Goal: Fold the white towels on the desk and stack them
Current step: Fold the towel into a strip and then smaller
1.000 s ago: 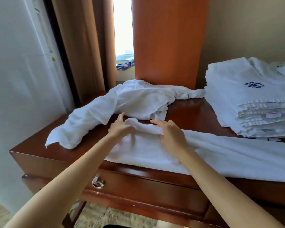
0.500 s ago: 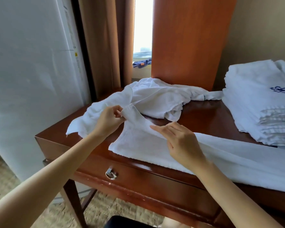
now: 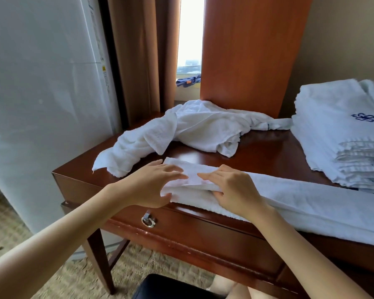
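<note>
Previously lifted, the end of the towel now lies folded; left hand and right hand press it, fingers open and flat. Smooth toward 3 o'clock, edges aligned.

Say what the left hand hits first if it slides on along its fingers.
Probably the right hand: the left hand lies flat on the folded towel, its fingers aimed at the right hand's fingertips across a narrow gap. Both rest on that towel, so depth seems matched.
</note>
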A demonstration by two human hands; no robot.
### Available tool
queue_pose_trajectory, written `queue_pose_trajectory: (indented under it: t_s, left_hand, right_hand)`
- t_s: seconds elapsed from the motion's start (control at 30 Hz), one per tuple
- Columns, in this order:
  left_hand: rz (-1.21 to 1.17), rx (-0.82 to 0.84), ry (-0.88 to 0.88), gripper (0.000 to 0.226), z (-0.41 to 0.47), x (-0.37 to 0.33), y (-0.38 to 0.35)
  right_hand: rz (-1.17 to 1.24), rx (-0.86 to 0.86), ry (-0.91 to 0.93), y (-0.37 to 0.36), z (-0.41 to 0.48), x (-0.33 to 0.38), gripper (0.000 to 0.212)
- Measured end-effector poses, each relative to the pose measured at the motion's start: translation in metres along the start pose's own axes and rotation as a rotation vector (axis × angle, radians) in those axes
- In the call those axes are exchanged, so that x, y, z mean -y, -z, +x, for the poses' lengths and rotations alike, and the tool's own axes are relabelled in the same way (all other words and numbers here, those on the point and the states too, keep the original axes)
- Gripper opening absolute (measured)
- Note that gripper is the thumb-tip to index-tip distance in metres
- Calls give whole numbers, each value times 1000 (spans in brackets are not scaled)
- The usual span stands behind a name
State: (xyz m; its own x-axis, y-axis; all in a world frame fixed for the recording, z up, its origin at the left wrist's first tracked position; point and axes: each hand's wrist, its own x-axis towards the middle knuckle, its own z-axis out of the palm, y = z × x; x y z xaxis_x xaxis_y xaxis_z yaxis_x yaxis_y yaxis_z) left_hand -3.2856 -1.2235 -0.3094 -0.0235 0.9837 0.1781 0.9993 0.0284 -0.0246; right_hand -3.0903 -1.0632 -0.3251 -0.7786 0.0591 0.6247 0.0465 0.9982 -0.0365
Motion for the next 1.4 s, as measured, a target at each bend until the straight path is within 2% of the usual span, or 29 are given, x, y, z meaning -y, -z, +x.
queue_pose_trajectory:
  t_s: [0.17,0.33,0.4,0.47,0.53,0.63,0.77,0.9,1.03,1.07,1.13,1.2,1.3,1.4]
  left_hand:
    - [-12,-175,49,41,-8,-9,-5]
    - [36,-474,81,42,-21,-24,-16]
    - [94,-530,86,42,-22,-28,-20]
    - [80,-485,87,39,-23,-27,-19]
    - [-1,-352,113,36,-24,-22,-15]
    - [6,-218,144,41,-24,-13,-10]
    - [-159,-261,140,59,-17,-26,-3]
    - [-270,-224,160,51,7,-45,-9]
    - [-194,73,234,52,33,-50,-27]
    - [-162,105,246,53,36,-49,-32]
    - [-146,108,244,53,38,-43,-36]
    - [-153,132,258,53,40,-35,-35]
    - [-209,194,331,51,49,-25,-23]
    - [-173,48,379,41,67,-37,-14]
  right_hand:
    - [-48,-77,-35,7,-9,4,21]
    - [-88,-228,51,12,-27,3,11]
    - [-101,-238,107,12,-28,3,8]
    - [-95,-167,143,11,-28,4,7]
    - [-65,-102,144,9,-29,4,6]
    - [-52,-85,166,10,-29,4,4]
    - [-72,-122,219,10,-27,5,4]
    - [-51,-91,225,10,-29,6,1]
    - [1,-10,169,14,-30,6,9]
    - [2,-5,153,15,-30,7,15]
    - [13,-20,55,17,-29,9,33]
    - [23,-32,-184,20,-23,8,49]
    - [-66,70,-467,23,-5,-10,40]
    - [-116,297,-550,19,10,-25,41]
